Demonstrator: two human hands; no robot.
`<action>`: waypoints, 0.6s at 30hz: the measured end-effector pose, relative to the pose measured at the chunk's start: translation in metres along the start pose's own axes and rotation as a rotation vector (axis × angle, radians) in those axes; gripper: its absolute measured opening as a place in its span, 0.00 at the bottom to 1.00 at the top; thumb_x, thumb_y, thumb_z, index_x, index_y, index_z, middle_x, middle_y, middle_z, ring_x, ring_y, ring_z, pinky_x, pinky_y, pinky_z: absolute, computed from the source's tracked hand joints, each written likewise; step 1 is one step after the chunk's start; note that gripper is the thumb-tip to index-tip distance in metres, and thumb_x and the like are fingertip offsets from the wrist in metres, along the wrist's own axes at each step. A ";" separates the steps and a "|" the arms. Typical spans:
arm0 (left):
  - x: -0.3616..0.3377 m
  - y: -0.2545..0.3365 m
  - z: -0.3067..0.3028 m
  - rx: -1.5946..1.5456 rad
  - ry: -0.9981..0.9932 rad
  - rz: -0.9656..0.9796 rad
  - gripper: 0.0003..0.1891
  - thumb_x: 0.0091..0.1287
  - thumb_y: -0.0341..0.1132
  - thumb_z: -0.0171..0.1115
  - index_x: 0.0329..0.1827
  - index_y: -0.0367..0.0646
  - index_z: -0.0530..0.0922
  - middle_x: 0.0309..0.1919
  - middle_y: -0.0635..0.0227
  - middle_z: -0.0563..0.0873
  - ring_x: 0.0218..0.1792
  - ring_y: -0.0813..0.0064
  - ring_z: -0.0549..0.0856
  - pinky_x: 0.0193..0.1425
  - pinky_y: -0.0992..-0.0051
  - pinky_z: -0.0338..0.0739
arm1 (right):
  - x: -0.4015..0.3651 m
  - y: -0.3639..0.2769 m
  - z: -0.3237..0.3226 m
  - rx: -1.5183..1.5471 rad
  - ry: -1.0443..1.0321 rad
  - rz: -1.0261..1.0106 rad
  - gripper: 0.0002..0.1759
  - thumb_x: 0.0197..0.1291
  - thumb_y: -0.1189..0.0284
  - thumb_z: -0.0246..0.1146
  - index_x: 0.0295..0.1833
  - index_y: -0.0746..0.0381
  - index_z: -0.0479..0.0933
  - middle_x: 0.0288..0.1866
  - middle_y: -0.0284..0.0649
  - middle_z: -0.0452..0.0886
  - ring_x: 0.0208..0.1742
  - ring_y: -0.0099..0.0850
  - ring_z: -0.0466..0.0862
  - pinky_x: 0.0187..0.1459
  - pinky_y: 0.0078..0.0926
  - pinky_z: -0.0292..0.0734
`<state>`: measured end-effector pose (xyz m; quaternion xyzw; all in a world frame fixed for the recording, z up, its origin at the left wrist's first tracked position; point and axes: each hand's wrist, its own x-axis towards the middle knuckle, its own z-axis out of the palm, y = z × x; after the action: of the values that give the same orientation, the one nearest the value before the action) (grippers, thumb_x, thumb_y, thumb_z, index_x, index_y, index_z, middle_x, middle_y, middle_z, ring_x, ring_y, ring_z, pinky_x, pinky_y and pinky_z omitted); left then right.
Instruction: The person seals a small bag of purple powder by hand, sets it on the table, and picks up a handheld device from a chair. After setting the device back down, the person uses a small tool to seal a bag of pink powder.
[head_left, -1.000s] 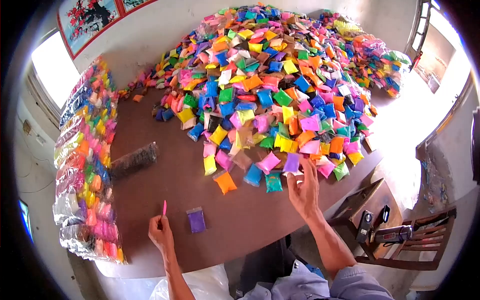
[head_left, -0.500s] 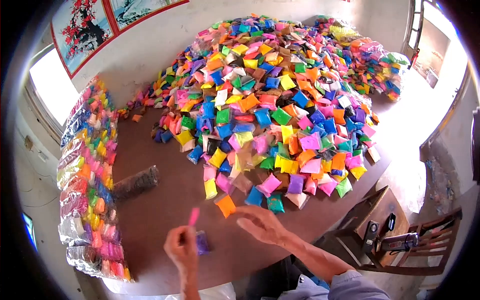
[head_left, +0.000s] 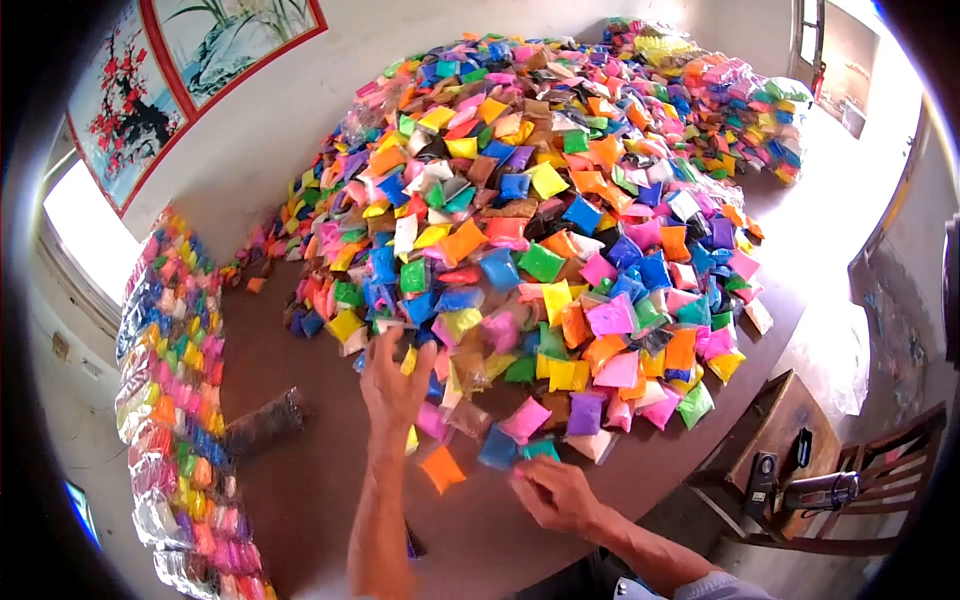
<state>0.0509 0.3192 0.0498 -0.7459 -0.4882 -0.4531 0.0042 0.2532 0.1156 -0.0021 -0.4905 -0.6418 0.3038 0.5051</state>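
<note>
My left hand [head_left: 396, 382] reaches over the near left edge of the packet pile [head_left: 540, 265], its thumb and fingers apart beside a pale packet; no firm hold shows. My right hand [head_left: 556, 494] is closed at the table's near side, with a bit of a pink packet [head_left: 518, 475] showing at its fingertips. An orange packet [head_left: 441, 469] lies on the brown table [head_left: 300, 500] between the hands. Just above my right hand are a blue packet [head_left: 498, 448] and a teal packet [head_left: 540, 450]. Behind my left forearm, a dark purple packet [head_left: 414, 545] is mostly hidden.
Long clear bags of colored packets [head_left: 190, 400] line the table's left side. A dark filled bag [head_left: 265, 424] lies beside them. At the lower right stand a wooden stool [head_left: 790, 440] with a flask [head_left: 820, 491] and a chair [head_left: 900, 480].
My left hand has moved up to the pile, and the pink packet it held is gone from it. My right hand has moved lower and closed, with pink now at its fingertips. The view has shifted.
</note>
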 end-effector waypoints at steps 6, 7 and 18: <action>0.068 0.011 0.043 0.101 -0.055 0.135 0.23 0.67 0.44 0.75 0.56 0.37 0.83 0.53 0.51 0.87 0.55 0.45 0.85 0.59 0.53 0.80 | -0.031 0.017 -0.021 0.059 0.059 -0.094 0.08 0.61 0.81 0.71 0.45 0.64 0.83 0.35 0.39 0.83 0.25 0.33 0.81 0.26 0.33 0.76; 0.078 0.010 0.053 0.084 -0.085 0.053 0.23 0.68 0.46 0.74 0.57 0.36 0.83 0.54 0.49 0.87 0.56 0.45 0.86 0.60 0.53 0.80 | -0.029 0.017 -0.023 0.053 0.063 -0.090 0.08 0.61 0.81 0.71 0.45 0.64 0.83 0.35 0.39 0.83 0.25 0.33 0.81 0.26 0.33 0.76; 0.083 -0.003 0.090 0.092 -0.063 0.103 0.07 0.68 0.32 0.69 0.41 0.37 0.82 0.41 0.52 0.87 0.43 0.46 0.87 0.49 0.56 0.81 | -0.019 0.013 -0.025 0.043 0.008 -0.137 0.11 0.58 0.83 0.70 0.46 0.63 0.84 0.35 0.40 0.83 0.31 0.39 0.84 0.28 0.35 0.78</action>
<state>0.1186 0.4210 0.0518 -0.7831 -0.4691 -0.4057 0.0463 0.2811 0.0999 -0.0126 -0.4356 -0.6653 0.2803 0.5376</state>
